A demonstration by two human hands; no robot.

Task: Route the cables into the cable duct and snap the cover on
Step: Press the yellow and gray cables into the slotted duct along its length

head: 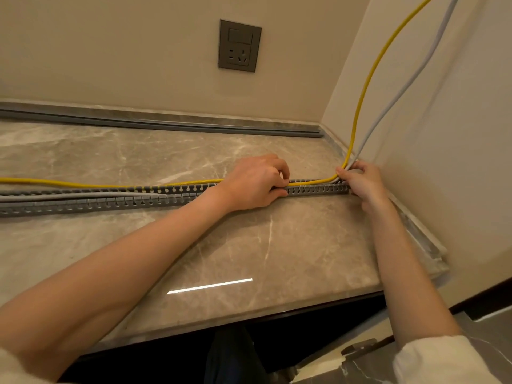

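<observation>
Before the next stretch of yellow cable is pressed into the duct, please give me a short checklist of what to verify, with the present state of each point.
1. Right hand holds the cables at the right end of the duct: ok.
2. Left hand has a grip on the duct near the yellow cable: ok.
3. Yellow cable seated between the two hands: ok, it lies in the channel.
4. Yellow cable seated left of the left hand: not ok, it runs behind the duct on the countertop.
5. Grey cable seated along the left part: cannot tell.
6. Cover within reach, lying by the back wall: ok.
</observation>
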